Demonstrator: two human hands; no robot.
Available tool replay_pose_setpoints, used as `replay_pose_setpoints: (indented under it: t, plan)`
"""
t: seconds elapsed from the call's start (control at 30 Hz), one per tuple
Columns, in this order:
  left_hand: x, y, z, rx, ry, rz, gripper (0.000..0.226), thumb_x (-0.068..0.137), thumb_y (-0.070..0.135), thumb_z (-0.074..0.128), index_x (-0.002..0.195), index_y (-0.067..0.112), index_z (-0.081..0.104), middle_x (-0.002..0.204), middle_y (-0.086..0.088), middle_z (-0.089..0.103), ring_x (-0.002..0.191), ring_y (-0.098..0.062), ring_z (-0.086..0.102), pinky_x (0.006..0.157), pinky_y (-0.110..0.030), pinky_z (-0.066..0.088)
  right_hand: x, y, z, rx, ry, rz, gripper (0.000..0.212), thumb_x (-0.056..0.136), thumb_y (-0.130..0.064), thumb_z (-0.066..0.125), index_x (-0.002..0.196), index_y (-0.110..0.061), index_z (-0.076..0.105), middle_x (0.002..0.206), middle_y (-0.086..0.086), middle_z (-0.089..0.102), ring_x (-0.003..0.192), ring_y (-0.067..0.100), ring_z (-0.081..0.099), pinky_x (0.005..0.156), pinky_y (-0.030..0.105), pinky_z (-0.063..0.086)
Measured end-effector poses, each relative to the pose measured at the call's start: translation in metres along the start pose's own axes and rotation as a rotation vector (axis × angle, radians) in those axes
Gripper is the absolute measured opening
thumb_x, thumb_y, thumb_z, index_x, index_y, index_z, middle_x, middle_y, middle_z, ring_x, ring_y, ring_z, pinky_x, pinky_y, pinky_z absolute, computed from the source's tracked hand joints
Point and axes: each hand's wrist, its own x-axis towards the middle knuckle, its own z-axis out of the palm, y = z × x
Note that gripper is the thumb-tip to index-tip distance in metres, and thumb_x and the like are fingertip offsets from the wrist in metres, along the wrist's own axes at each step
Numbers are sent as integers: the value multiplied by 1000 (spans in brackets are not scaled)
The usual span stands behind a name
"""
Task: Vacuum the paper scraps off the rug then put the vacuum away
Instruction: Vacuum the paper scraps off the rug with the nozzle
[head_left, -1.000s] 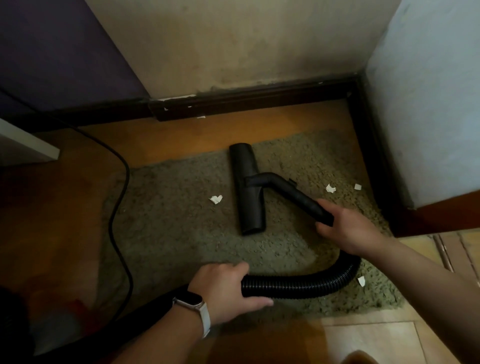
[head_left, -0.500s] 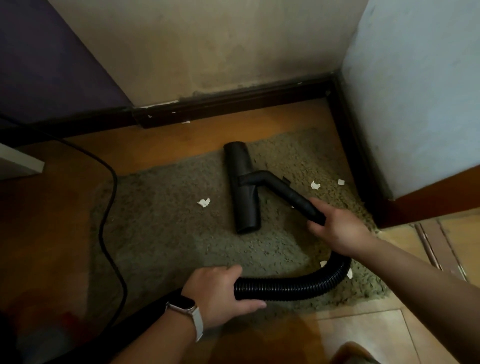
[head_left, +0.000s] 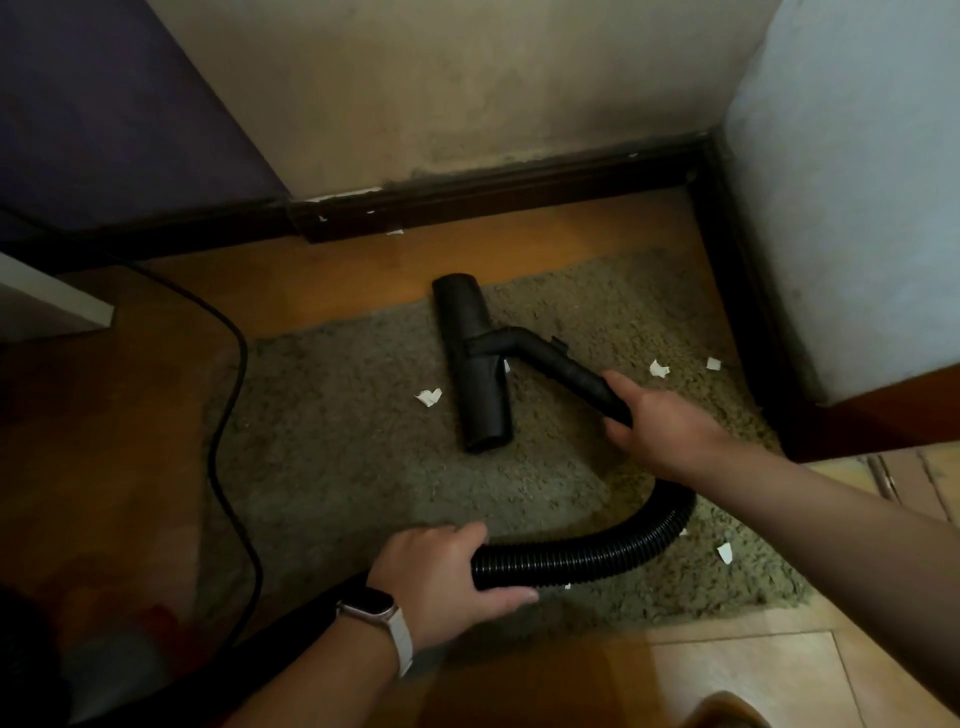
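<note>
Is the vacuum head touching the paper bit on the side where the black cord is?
Apart. The head camera shows a strip of bare rug between the paper bit and the vacuum head.

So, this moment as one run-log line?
step: vacuuming rug | left hand: grips hose | right hand: grips wand | nozzle: on rug | scraps: several remain

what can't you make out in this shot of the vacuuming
Head view only:
- Vacuum body: lost in the dark lower left corner; the hose passes behind the left hand.
- Rug under the nozzle: covered, so scraps there cannot be told.
- Wand under the right hand: hidden by its grip.
- Cord: both ends run into shadow.
</note>
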Motion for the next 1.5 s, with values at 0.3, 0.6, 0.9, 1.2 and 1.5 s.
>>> replay_pose_setpoints:
  t: [0.3, 0.6, 0.9, 1.2, 1.5]
  plan:
    - [2, -1, -2, 11, 15, 9, 67, 64, 100, 31, 94, 41, 45, 80, 20, 53, 72, 2, 52, 58, -15, 39, 3, 0, -2, -4, 9, 4, 54, 95, -44, 54, 144, -40, 30, 83, -4, 58, 69, 16, 58, 54, 28, 40]
    - [3, 2, -2, 23, 10, 27, 69, 63, 100, 27, 94, 41, 43, 81, 19, 52, 71, 2, 51, 57, -17, 40, -16, 26, 7, 306, 96, 12, 44, 94, -37, 60, 132, -49, 40, 78, -9, 64, 65, 10, 63, 58, 33, 53]
    - [2, 11, -1, 22, -20, 30, 72, 63, 99, 30, 97, 38, 49, 83, 18, 54, 74, 2, 54, 66, -20, 51, -13, 32, 9, 218, -17, 67, 61, 94, -47, 57, 148, -45, 29, 95, -7, 64, 79, 11, 62, 67, 29, 48]
    - [-15, 0, 7, 23, -101, -9, 74, 62, 100, 31, 94, 35, 50, 82, 16, 55, 72, -1, 53, 61, -21, 45, -9, -1, 10, 79, -11, -78, 53, 92, -50, 56, 137, -49, 30, 79, -14, 55, 66, 6, 56, 53, 26, 42]
    - [-13, 11, 20, 34, -60, 2, 72, 62, 100, 29, 91, 36, 46, 80, 17, 53, 74, -6, 55, 63, -25, 45, -30, 28, 16, 210, -1, 48, 54, 93, -44, 60, 142, -44, 37, 90, -7, 63, 75, 9, 61, 71, 35, 56]
